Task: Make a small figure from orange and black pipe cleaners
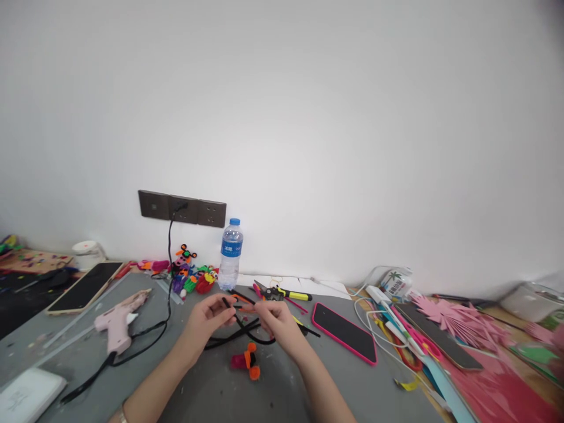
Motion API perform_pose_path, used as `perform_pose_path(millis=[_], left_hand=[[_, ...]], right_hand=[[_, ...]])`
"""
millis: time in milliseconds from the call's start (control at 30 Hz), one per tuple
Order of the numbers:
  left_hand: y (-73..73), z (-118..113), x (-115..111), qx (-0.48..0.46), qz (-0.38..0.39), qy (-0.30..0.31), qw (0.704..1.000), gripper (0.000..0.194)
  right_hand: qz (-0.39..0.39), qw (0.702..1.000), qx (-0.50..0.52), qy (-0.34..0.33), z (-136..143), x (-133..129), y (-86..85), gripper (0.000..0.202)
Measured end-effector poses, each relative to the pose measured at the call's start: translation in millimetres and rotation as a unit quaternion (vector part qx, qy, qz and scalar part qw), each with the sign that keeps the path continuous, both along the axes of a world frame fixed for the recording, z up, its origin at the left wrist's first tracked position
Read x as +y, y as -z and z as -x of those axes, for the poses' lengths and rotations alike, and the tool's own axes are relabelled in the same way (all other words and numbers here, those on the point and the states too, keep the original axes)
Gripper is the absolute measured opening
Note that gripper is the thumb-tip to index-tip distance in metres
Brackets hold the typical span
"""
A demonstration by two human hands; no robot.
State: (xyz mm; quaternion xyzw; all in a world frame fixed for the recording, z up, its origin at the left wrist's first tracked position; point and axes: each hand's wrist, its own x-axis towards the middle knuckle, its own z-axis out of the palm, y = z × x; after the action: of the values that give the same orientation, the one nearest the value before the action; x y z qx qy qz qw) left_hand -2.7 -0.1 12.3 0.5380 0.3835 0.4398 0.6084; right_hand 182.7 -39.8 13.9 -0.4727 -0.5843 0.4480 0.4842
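My left hand (210,318) is closed, its fingertips pinching a black pipe cleaner (238,321). Close beside it, my right hand (278,324) is closed too, thumb and forefinger pressed together at the other end of that dark strand. More black pipe cleaners (220,341) lie crossed on the grey mat (211,388) under both hands. Just below them rests a small magenta and orange fuzzy figure (247,361). Behind the hands lie yellow-and-black cutters (282,293). What sits right between the right fingertips is partly hidden.
A pink glue gun (117,323) with a black cord lies at left, near a phone (86,288) and a white box (30,395). A water bottle (231,255) stands by the wall beside colourful fuzzy figures (189,276). At right are a pink-cased phone (344,333), a white cable and paper (502,382).
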Motion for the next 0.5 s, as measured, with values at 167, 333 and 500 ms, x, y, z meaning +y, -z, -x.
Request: perform_pose_path(millis=[167, 333, 500], left_hand=[[-3.2, -1.5, -3.9, -0.034, 0.025, 0.021, 0.999, 0.040], [-3.0, 0.0, -3.3, -0.054, 0.039, 0.002, 0.998, 0.038], [-3.7, -0.8, -2.9, -0.082, 0.053, 0.012, 0.995, 0.037]], right_hand=[[-0.004, 0.998, -0.049, -0.027, 11.9, -4.7, -1.8, 0.052], [0.010, 0.996, -0.063, -0.054, 18.4, -6.5, -3.9, 0.052], [0.006, 0.994, -0.071, -0.085, 16.9, -6.6, -2.6, 0.050]])
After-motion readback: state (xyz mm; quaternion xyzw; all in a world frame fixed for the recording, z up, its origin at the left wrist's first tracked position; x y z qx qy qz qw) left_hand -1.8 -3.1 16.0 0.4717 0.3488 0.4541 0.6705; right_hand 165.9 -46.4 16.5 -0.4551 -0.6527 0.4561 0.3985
